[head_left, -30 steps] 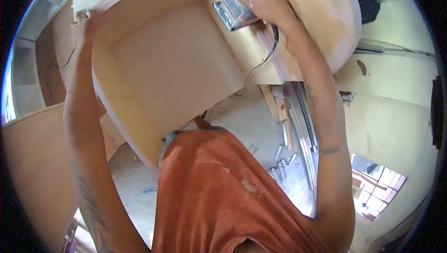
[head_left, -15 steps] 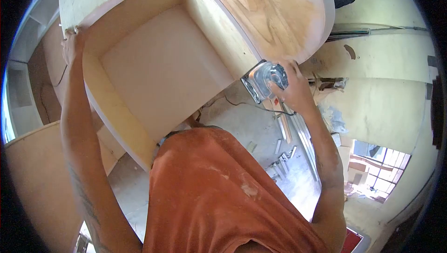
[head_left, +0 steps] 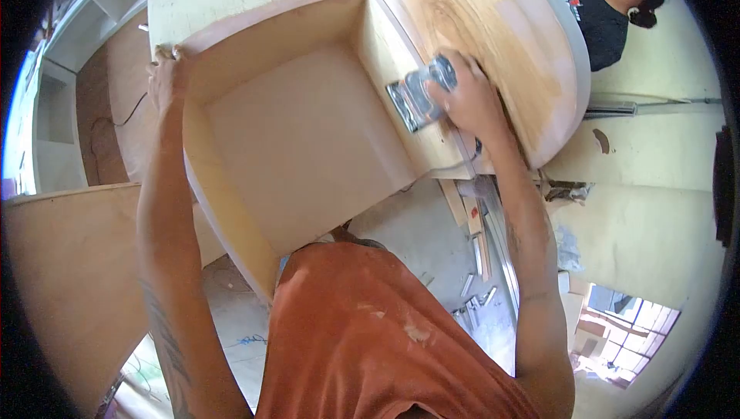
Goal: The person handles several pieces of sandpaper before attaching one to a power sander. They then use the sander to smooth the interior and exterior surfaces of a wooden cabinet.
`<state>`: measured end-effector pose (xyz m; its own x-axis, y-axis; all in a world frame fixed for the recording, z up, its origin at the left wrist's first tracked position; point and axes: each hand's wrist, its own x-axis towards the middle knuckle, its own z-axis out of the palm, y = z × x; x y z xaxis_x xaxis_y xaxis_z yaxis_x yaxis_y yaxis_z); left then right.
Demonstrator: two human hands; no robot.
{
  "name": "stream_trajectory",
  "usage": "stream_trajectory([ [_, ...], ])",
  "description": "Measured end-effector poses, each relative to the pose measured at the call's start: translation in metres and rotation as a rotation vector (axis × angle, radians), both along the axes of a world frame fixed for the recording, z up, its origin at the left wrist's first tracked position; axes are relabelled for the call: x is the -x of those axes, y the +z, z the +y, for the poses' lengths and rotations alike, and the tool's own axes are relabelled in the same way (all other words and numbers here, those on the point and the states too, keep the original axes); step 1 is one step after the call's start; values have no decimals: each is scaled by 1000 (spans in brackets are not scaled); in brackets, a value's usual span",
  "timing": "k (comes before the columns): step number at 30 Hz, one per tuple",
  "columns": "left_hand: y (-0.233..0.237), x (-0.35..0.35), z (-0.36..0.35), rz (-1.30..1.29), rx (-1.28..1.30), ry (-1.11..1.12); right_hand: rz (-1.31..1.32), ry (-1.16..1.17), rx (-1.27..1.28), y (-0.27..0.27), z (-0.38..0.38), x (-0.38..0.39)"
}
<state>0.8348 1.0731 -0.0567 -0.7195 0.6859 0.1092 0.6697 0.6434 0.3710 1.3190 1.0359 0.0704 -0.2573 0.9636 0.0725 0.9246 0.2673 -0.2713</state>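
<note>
My right hand [head_left: 472,97] is wrapped round a small electric sander [head_left: 420,95], somewhat blurred. The sander's flat pad is at the inner face of the cabinet's right side panel [head_left: 378,57]; whether it touches is hard to tell. A cord runs from it below my wrist. My left hand [head_left: 167,80] grips the far left edge of the open, curved wooden cabinet [head_left: 308,141], fingers hooked over the rim. Right of the cabinet, a rounded wooden top [head_left: 501,41] with pale edging lies beyond my right hand.
A person in a black shirt [head_left: 601,22] is beyond the rounded top. Metal offcuts [head_left: 474,307] and long strips [head_left: 501,242] lie on the floor to the right. White shelving [head_left: 58,118] stands at the left, with a wooden panel [head_left: 77,265] nearer me. A barred window [head_left: 632,334] is at lower right.
My right hand has moved the sander up and left, from the panel's near end to farther along its inner face. The view has shifted, and more of the person shows. My left hand keeps its grip.
</note>
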Motion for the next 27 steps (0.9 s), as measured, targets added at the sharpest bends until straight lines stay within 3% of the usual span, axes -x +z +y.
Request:
stream_trajectory([
  [13, 5, 0, -2, -32, 0, -4, -35, 77, -156, -21, 205, 106],
  [19, 16, -9, -6, -74, 2, 13, -41, 132, -201, -12, 246, 137],
  [21, 17, -12, -6, -48, -26, 26, -93, 52, -86, -1, 250, 147],
  [27, 17, -14, -9, -32, -48, -5, -110, 8, -91, -1, 260, 167],
])
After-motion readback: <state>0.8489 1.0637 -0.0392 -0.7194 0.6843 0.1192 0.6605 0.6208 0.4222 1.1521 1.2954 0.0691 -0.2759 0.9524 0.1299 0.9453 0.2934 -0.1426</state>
